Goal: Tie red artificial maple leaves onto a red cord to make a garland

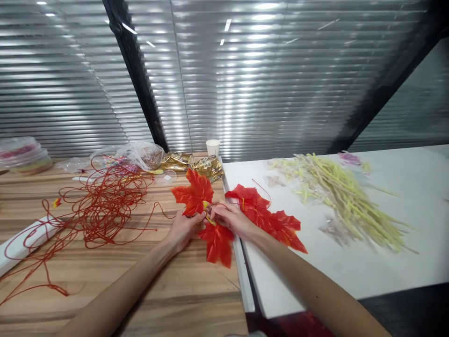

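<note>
**Both hands pinching maple leaves at the seam of two tables**

I am watching the left hand (184, 229) closing its fingertips on the stem end of an upright red artificial maple leaf (194, 194), which is fanning out toward 12 o'clock from the fingers. The right hand (229, 217) is meeting it from 3 o'clock, pinching the same junction where a small yellow stem piece (206, 208) is showing between the two thumbs. A second leaf (218, 243) is hanging toward 6 o'clock below the hands, so I judge both hands are gripping at the stems to keep the blades free and spread.

More red leaves (270, 217) are lying at 3 o'clock of the right hand, partly under its wrist, on the white table (351, 276). That keeps them within a short reach, I think.

The hands are working right over the gap where the wooden table (105, 281) is meeting the white one; the white edge is running toward 6 o'clock just beside the hanging leaf. At 9 o'clock a tangle of red wire (101, 206) is sprawling well apart from the hands, with bare wood between. At 2 o'clock a heap of pale yellow-green stems (347, 201) is lying well clear. Toward 12 o'clock, gold foil packets (206, 167) and a white paper cup (212, 147) are standing near the blinds.
</note>
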{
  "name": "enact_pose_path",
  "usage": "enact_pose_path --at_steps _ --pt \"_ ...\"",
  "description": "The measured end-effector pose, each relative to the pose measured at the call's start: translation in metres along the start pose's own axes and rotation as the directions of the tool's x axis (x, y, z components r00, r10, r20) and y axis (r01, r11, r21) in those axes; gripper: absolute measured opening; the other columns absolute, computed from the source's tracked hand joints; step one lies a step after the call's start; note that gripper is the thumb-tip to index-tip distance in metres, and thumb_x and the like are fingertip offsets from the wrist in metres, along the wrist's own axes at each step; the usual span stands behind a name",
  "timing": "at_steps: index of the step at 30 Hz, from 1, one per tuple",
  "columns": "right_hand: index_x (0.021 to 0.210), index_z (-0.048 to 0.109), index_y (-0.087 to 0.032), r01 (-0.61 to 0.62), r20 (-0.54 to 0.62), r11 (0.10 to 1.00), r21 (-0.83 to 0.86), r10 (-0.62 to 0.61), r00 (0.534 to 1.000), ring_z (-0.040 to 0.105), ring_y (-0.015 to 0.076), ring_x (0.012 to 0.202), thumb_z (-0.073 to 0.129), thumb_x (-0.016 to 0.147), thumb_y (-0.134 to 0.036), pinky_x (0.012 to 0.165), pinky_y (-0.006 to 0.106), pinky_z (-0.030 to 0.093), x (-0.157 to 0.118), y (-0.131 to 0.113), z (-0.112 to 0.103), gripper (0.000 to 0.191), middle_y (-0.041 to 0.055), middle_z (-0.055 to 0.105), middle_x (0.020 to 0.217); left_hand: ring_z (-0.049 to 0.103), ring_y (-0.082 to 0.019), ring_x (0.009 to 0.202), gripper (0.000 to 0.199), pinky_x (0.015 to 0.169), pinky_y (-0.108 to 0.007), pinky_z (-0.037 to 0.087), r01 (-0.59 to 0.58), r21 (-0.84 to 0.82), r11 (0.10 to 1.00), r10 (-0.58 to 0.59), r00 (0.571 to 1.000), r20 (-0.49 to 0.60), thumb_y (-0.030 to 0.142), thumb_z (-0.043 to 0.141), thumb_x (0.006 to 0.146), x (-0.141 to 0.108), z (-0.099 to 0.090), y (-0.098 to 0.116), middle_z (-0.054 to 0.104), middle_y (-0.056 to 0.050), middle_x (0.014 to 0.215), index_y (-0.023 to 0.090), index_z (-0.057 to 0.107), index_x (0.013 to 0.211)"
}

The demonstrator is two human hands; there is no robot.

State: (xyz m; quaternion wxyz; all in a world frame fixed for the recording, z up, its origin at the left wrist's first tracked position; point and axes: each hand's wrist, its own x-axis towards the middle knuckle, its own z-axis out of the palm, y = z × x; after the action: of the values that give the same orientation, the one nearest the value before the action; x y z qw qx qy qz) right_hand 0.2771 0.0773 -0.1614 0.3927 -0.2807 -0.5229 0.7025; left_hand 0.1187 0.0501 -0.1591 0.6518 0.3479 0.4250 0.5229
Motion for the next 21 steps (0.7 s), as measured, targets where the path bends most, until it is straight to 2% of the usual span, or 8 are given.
enact_pose_path --at_steps 2,7,9,13,16,18,21 --pt "0.06 0.06 -0.014 0.018 -0.016 1.0 -0.018 -0.018 1.0 0.051 0.0101 0.074 0.056 0.075 -0.034 0.07 0.024 0.04 0.0 0.0 -0.001 0.025 0.004 0.051 0.097 0.062 -0.016 0.07 0.032 0.068 -0.028 0.048 -0.005 0.005 1.0 0.005 1.0 0.002 0.025 0.076 0.056 -0.001 0.001 0.001 0.068 -0.006 0.078 0.012 0.066 0.083" --pt "0.071 0.06 -0.017 0.112 -0.115 0.993 0.03 -0.108 0.987 0.053 0.0134 0.073 0.056 0.075 -0.04 0.071 0.026 0.042 0.002 0.0 -0.001 0.025 0.0025 0.056 0.078 0.063 -0.019 0.077 0.031 0.076 -0.032 0.048 0.0 0.008 1.0 0.0 0.999 -0.046 0.021 0.077 0.054 -0.001 0.004 0.003 0.069 -0.008 0.082 0.011 0.065 0.08" --pt "0.069 0.059 -0.017 0.153 -0.182 0.987 -0.044 -0.158 0.971 0.051 0.0125 0.069 0.055 0.076 -0.04 0.067 0.025 0.041 0.003 -0.001 -0.001 0.025 0.001 0.055 0.071 0.063 -0.019 0.076 0.031 0.078 -0.032 0.048 0.016 0.006 1.0 -0.015 0.999 -0.037 0.021 0.077 0.054 0.0 0.005 0.004 0.069 -0.008 0.081 0.011 0.065 0.08" --pt "0.059 0.055 -0.017 0.158 -0.204 0.971 -0.181 -0.194 0.96 0.045 0.0109 0.061 0.051 0.077 -0.037 0.059 0.023 0.036 0.002 -0.006 -0.002 0.027 -0.0005 0.05 0.06 0.063 -0.017 0.075 0.03 0.074 -0.029 0.048 0.014 0.025 1.0 -0.013 0.999 -0.035 0.02 0.076 0.056 -0.001 0.005 0.005 0.069 -0.008 0.081 0.011 0.065 0.082" --pt "0.058 0.052 -0.017 0.157 -0.243 0.985 -0.073 -0.17 0.955 0.04 0.0093 0.052 0.051 0.076 -0.035 0.051 0.022 0.031 0.001 -0.013 -0.006 0.025 -0.002 0.045 0.053 0.063 -0.018 0.076 0.032 0.071 -0.028 0.048 0.038 0.028 0.999 -0.037 0.999 -0.034 0.021 0.076 0.057 0.0 0.004 0.004 0.069 -0.009 0.087 0.011 0.065 0.085" --pt "0.057 0.049 -0.017 0.136 -0.219 0.99 0.041 -0.124 0.968 0.034 0.0076 0.045 0.051 0.075 -0.033 0.046 0.022 0.026 0.0 -0.018 -0.011 0.024 -0.0042 0.038 0.047 0.063 -0.018 0.077 0.034 0.07 -0.029 0.049 0.039 0.033 0.999 -0.039 0.999 -0.024 0.022 0.076 0.057 0.0 0.004 0.003 0.068 -0.01 0.09 0.011 0.065 0.087" --pt "0.057 0.048 -0.016 0.038 -0.047 0.989 0.146 -0.031 0.998 0.024 0.0051 0.037 0.049 0.076 -0.029 0.041 0.021 0.019 -0.003 -0.027 -0.018 0.024 -0.0072 0.029 0.04 0.063 -0.019 0.077 0.036 0.071 -0.03 0.049 0.004 0.07 0.998 -0.001 0.999 -0.045 0.024 0.076 0.057 0.002 0.004 0.0 0.068 -0.01 0.092 0.011 0.065 0.088"
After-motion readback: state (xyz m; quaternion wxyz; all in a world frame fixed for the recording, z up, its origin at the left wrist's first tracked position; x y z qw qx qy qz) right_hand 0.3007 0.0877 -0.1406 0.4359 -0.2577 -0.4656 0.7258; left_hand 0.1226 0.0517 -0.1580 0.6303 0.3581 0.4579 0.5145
